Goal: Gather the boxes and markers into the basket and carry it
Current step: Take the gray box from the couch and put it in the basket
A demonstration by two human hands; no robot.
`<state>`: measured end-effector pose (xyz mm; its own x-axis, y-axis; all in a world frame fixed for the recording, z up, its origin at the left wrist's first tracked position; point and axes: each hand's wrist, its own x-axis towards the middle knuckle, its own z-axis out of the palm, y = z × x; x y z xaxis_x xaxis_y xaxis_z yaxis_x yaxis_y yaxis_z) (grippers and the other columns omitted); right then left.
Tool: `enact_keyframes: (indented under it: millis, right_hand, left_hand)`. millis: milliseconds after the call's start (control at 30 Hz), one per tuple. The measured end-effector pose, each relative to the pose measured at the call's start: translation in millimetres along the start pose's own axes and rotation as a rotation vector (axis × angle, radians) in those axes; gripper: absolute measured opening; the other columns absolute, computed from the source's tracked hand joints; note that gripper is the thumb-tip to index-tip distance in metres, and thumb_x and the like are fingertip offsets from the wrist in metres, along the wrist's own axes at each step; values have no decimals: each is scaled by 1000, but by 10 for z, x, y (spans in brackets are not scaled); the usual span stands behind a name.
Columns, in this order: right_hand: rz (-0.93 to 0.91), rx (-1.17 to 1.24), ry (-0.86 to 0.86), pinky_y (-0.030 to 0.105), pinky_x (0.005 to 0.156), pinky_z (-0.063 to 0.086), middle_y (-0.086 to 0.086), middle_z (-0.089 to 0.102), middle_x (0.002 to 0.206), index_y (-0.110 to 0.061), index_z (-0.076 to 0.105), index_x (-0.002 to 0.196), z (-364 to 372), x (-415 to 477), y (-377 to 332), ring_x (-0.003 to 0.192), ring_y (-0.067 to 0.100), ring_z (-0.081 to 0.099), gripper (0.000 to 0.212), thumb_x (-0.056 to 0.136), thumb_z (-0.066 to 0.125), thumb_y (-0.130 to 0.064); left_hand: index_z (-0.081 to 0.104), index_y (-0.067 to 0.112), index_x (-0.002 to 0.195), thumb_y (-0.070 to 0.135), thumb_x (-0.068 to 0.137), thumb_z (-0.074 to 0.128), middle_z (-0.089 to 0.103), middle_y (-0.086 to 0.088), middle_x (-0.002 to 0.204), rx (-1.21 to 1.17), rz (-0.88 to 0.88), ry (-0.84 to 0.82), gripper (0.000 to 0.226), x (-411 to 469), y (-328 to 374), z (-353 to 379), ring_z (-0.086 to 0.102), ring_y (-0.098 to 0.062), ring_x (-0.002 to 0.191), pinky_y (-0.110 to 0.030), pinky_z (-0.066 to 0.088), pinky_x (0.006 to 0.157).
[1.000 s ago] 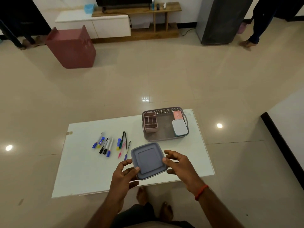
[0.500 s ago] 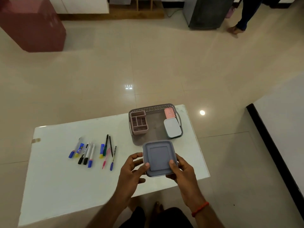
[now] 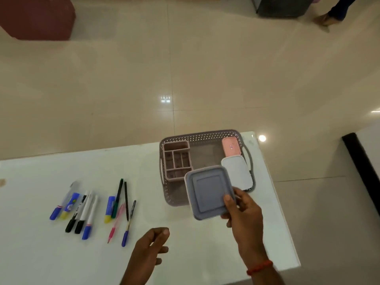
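Since the earlier frame, the left hand (image 3: 150, 249) has been taken off the grey box (image 3: 209, 192); the box has been carried forward and is now held by the right hand (image 3: 244, 214) alone.

Grip state: the box is pinched at its near right corner, thumb on the lid and fingers beneath; the left hand hangs over the table (image 3: 41, 254) with fingers loosely curled and holds nothing.

Position: the grey box is held tilted above the near rim of the basket (image 3: 197, 136); it is not yet set down. Inside the basket, an organiser (image 3: 176, 159) stands at the left, and a pink box (image 3: 231, 148) and a white box (image 3: 237, 173) lie at the right.

Governing relation: the free basket floor lies ahead and slightly left of the grip, between the organiser and the white box; the grey box is near square, so no long axis needs aligning. It is judged that a short forward lowering is required.

The markers (image 3: 82, 210) lie well left of the basket, long axes running roughly away from the person; the left hand is the nearer to them.

Writing: printed marker labels are blurred; a small mark on the pink box cannot be read; no brand can be made out.
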<state>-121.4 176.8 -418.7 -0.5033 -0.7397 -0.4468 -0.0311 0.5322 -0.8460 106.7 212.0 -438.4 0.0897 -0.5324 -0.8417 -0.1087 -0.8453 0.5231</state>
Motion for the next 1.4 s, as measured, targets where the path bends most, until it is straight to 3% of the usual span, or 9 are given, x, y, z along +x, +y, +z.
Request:
enact_keyframes:
  millis: [267, 467, 567, 700, 800, 967, 1133, 1267, 1400]
  right_hand:
    - [-168, 35, 209, 32, 59, 60, 1, 73, 103, -17, 64, 125, 448, 1152, 424, 60, 15, 72, 30, 96, 64, -14]
    - [-412, -348, 89, 28, 73, 62, 7, 69, 120, -15, 50, 144, 715, 1640, 623, 77, 14, 74, 47, 98, 58, -11]
    - [-531, -544, -15, 40, 84, 61, 16, 57, 137, -19, 42, 149, 811, 1692, 643, 98, 29, 70, 59, 95, 53, 2]
    - [-623, -881, -15, 41, 91, 56, 14, 35, 158, -15, 58, 137, 735, 1649, 682, 112, 37, 65, 43, 95, 61, -10]
    - [-721, -828, -156, 32, 92, 53, 11, 55, 143, -15, 67, 125, 587, 1640, 725, 109, 27, 68, 29, 96, 62, -22]
    - [-948, -1061, -236, 37, 69, 59, 8, 70, 90, -11, 71, 98, 309, 1524, 871, 84, 27, 64, 14, 90, 68, -21]
    - [-983, -1089, -415, 35, 91, 43, -1, 67, 107, -23, 69, 106, 182, 1287, 979, 113, 23, 55, 26, 95, 50, -36]
    - [-858, -1065, -535, 35, 94, 47, -9, 66, 115, -30, 63, 121, 198, 979, 1079, 115, 17, 56, 42, 93, 45, -55]
    - [-839, -1109, -441, 39, 90, 43, -5, 66, 111, -30, 62, 123, 290, 866, 1306, 104, 23, 61, 33, 91, 61, -27]
  left_hand:
    - [72, 26, 102, 32, 97, 61, 78, 7, 97, 5, -12, 45, 14, 768, -336, 187, 73, -21, 89, -32, 53, 71]
    - [76, 12, 87, 28, 72, 78, 79, -4, 83, -48, -13, 82, 22, 901, -553, 387, 71, -22, 65, -28, 53, 62]
    - [77, 6, 77, 0, 90, 71, 75, -16, 75, -1, 52, 22, 15, 814, -671, 435, 63, -17, 49, -17, 52, 51]
    - [77, 38, 75, 14, 90, 72, 78, 1, 82, 102, 43, 5, 28, 833, -644, 537, 72, -11, 65, -17, 53, 63]
    - [72, 51, 83, 52, 72, 75, 78, 9, 89, 113, 69, 12, 12, 852, -568, 596, 73, -6, 74, -28, 53, 77]
    - [73, 49, 88, 70, 48, 63, 77, 11, 94, 61, 127, 19, 47, 914, -574, 628, 73, -9, 81, -37, 55, 85]
    - [74, 46, 86, 51, 64, 69, 77, 6, 95, 13, 162, 40, 23, 944, -554, 688, 73, -17, 84, -31, 54, 73]
    - [73, 45, 89, 61, 59, 68, 77, 6, 96, -7, 179, 64, 34, 867, -594, 696, 73, -15, 84, -27, 52, 74]
    - [72, 45, 91, 66, 57, 65, 77, 4, 96, -54, 191, 129, 41, 700, -629, 668, 73, -17, 84, -29, 54, 72]
